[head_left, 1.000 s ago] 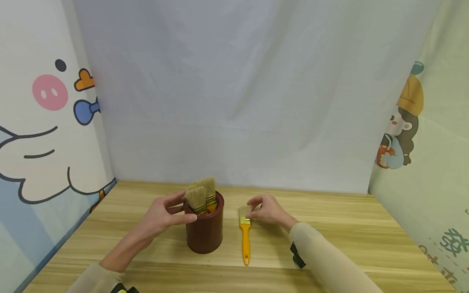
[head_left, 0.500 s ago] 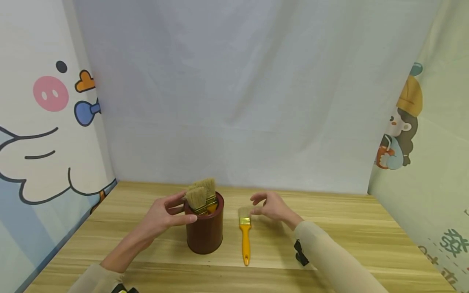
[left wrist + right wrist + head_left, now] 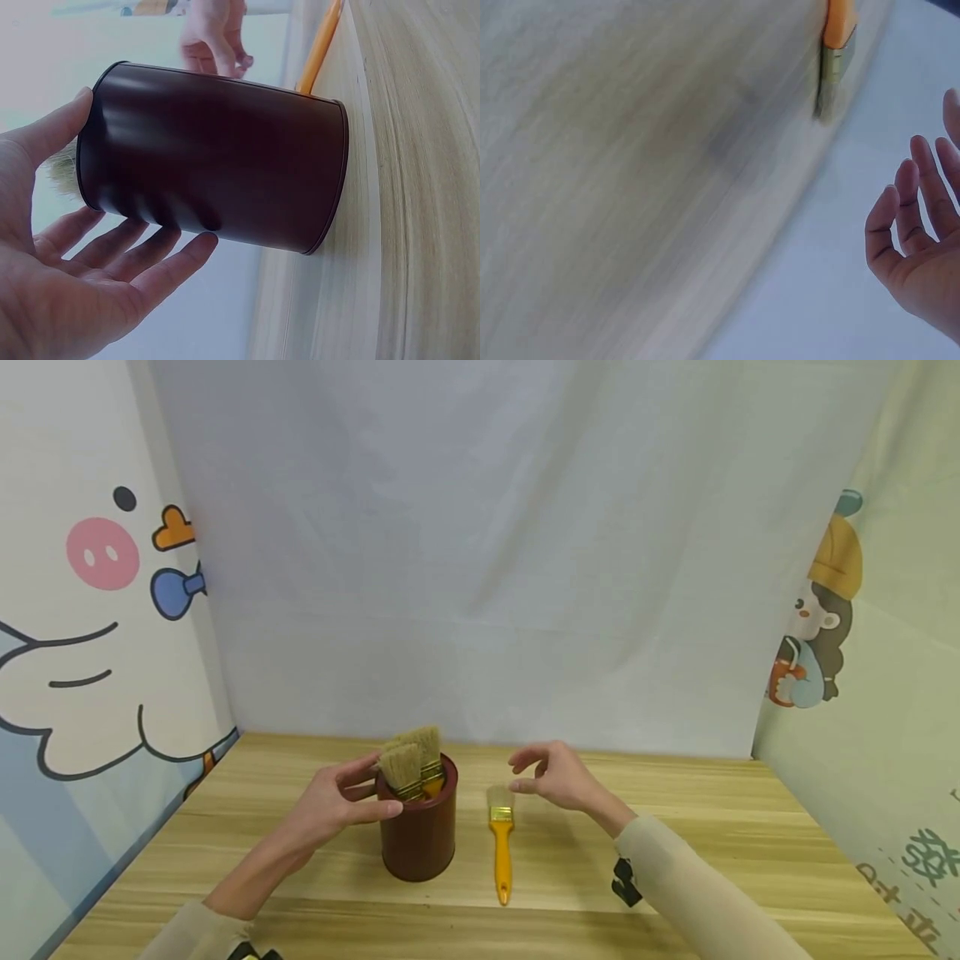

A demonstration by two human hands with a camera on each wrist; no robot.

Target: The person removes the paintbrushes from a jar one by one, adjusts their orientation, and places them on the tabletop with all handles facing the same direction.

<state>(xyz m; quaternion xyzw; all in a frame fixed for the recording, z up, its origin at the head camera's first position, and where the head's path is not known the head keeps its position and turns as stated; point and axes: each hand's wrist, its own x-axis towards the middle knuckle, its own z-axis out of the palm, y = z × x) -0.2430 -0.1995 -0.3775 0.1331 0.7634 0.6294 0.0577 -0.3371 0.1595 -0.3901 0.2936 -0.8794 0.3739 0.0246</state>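
Note:
A dark red-brown can (image 3: 418, 843) stands upright on the table, with paintbrushes (image 3: 402, 768) in it, bristles up. My left hand (image 3: 336, 795) holds the can at its upper part, thumb on the near side of the rim and fingers round the left side. In the left wrist view, the fingertips lie along the wall of the can (image 3: 214, 157). To its right lies a paintbrush (image 3: 502, 860) with a yellow-orange handle pointing towards me. Just right of its bristles hovers my right hand (image 3: 561, 777), fingers loosely bent around nothing; in the right wrist view, the paintbrush (image 3: 838, 37) is apart from the fingers.
The wooden table (image 3: 675, 860) reaches back to a pale grey cloth (image 3: 480, 568). Printed cartoon sheets flank it, with a pig-nosed figure (image 3: 103, 553) on the left and a child figure (image 3: 813, 618) on the right.
My right hand has moved up and to the right, away from the bristles of the lying paintbrush. The left hand, the can and the brushes have stayed in place.

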